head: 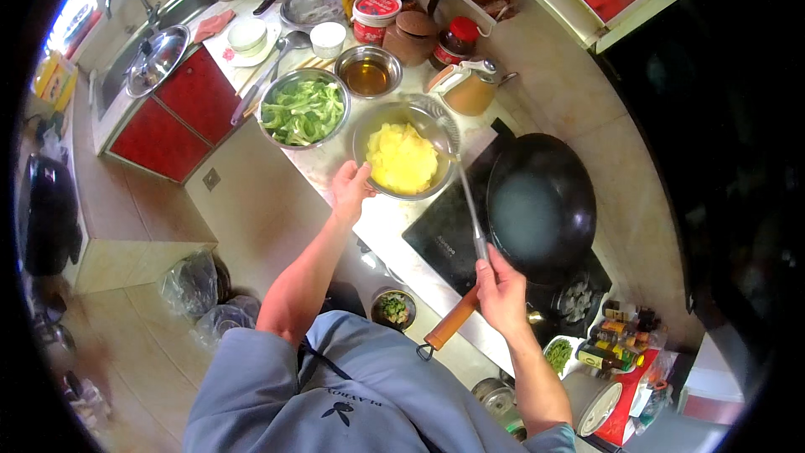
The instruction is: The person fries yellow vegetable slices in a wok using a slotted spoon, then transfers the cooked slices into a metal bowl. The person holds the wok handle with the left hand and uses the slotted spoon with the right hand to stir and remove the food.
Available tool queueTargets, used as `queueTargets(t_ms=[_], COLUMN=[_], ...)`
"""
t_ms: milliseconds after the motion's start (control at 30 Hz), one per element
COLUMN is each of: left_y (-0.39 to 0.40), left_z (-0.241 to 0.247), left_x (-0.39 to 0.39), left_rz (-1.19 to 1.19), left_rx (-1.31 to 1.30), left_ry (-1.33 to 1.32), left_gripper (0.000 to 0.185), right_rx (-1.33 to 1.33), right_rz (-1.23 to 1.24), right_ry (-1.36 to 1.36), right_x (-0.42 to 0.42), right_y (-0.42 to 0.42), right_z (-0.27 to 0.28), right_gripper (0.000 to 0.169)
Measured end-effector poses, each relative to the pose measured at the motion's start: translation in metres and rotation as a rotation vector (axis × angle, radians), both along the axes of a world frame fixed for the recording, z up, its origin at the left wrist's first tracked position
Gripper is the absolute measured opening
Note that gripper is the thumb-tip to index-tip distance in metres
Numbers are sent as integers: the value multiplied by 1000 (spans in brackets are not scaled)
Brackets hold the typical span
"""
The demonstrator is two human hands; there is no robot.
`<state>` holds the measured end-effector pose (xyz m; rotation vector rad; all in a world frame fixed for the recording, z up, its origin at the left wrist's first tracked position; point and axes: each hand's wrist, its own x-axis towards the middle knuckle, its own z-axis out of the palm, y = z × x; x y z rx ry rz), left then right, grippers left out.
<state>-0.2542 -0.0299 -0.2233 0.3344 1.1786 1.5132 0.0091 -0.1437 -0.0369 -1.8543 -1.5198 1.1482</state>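
Note:
My left hand [353, 190] grips the near-left rim of a metal mixing bowl [442, 170] that holds a heap of thin yellow slices [402, 158], possibly potato. In my right hand [501, 289] is the metal shaft of a skimmer [468, 192]. Its blurred wire head reaches over the bowl's right rim. Right of the bowl, a black wok [582, 201] sits on the cooktop [440, 242]; a pale haze inside it hides what it holds. The wooden handle [454, 322], apparently the wok's, passes beneath my right hand.
A bowl of sliced green peppers [305, 110], a bowl of brownish liquid [366, 77] and a kettle [470, 91] stand close behind. Red-lidded tub [377, 12] and brown crock [410, 38] line the wall. Sauce bottles [607, 352] stand lower right. A food pan [394, 309] sits below the counter.

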Motion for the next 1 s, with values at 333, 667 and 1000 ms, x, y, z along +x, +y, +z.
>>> queueTargets(t_ms=[333,667,1000], left_y=[64,130,115], left_z=[54,30,36], left_x=[3,25,16], left_rz=[-350,-845,-758], left_rx=[193,72,103], left_ry=[1583,1852,1591], left_gripper=[27,26,20], right_rx=[-16,48,102], right_rz=[-476,-683,-714], right_ry=[725,811,866], right_x=[34,62,74], right_y=[-48,-98,-98], right_z=[31,18,12], right_gripper=[34,35,33])
